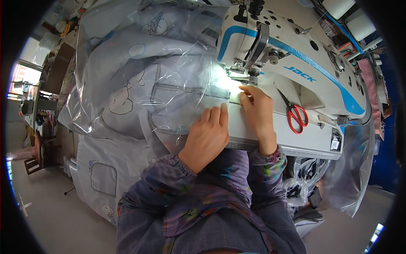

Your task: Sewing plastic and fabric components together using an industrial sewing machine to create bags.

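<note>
One sewing machine (292,48), one pair of scissors (297,120)

Head view: the left hand (206,137) lies flat, grip unclosed, on clear sheeting (182,70) over grey fabric (124,86), left. The right hand (258,112) curls by the machine; glare obscures detail there. Whether its grip holds anything, I cannot tell.

To my right I see a pair of scissors with looped red handles and dark blades (297,118), the tips pointing away from me; further off on that side I have large white spools of thread (361,28), a hanging length of pale pink cloth (368,82) and a deep blue upright surface (387,142); low on my right sits a crumpled clear plastic bag (298,190); over to my left stand a brown wooden stool (37,158) on the smooth grey floor (50,207) and a bright window (20,80).
</note>
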Demonstrator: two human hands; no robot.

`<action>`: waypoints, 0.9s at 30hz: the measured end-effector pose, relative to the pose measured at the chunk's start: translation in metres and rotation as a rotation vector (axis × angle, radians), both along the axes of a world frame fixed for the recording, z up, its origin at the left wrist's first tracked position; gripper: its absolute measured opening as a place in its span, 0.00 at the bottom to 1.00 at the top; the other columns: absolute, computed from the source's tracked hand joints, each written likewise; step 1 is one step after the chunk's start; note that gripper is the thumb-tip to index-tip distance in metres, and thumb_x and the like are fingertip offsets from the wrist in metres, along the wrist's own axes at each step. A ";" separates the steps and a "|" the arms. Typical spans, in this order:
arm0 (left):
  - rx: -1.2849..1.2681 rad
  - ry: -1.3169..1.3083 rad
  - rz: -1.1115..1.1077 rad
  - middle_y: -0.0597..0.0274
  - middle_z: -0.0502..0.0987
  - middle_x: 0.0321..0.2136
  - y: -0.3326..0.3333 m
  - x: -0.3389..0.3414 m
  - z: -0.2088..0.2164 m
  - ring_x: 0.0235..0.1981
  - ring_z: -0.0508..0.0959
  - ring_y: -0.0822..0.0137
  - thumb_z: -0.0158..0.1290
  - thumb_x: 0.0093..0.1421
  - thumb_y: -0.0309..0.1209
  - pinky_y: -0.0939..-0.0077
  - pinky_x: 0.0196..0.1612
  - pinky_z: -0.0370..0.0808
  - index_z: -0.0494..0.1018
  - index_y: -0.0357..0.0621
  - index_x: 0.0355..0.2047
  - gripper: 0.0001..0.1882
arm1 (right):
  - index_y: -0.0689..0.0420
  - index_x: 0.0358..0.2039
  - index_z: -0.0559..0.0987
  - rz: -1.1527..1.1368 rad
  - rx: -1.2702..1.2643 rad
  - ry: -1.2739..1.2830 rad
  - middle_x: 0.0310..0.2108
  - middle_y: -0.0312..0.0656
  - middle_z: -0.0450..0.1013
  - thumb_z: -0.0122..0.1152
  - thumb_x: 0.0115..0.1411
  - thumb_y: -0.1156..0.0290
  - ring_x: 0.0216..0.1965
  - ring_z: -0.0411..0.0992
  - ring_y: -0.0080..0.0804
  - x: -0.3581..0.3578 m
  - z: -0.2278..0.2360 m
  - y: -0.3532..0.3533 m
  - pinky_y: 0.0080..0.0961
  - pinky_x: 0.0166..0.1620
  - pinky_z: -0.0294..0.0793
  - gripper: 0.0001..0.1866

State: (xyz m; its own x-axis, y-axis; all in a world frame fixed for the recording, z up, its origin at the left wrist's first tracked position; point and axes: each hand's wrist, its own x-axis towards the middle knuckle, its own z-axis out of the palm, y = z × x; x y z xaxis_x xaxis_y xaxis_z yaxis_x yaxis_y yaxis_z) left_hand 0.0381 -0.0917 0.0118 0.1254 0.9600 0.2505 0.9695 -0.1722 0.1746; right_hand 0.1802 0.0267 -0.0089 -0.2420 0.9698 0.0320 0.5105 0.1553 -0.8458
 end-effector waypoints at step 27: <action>0.055 -0.292 0.027 0.44 0.79 0.45 0.045 -0.014 -0.016 0.41 0.81 0.49 0.55 0.54 0.21 0.62 0.45 0.80 0.75 0.31 0.47 0.18 | 0.52 0.43 0.82 0.172 0.744 -0.417 0.41 0.35 0.73 0.61 0.58 0.75 0.45 0.68 0.40 -0.014 -0.027 0.004 0.37 0.51 0.63 0.11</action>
State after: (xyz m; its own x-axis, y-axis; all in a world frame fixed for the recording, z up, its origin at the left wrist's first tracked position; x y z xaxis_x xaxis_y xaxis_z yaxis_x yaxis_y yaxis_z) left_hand 0.0243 -0.0467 -0.0042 0.0146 0.9460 0.3238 0.8838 -0.1637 0.4383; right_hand 0.1658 0.0308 -0.0359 -0.5162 0.6811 0.5193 0.6750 0.6967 -0.2428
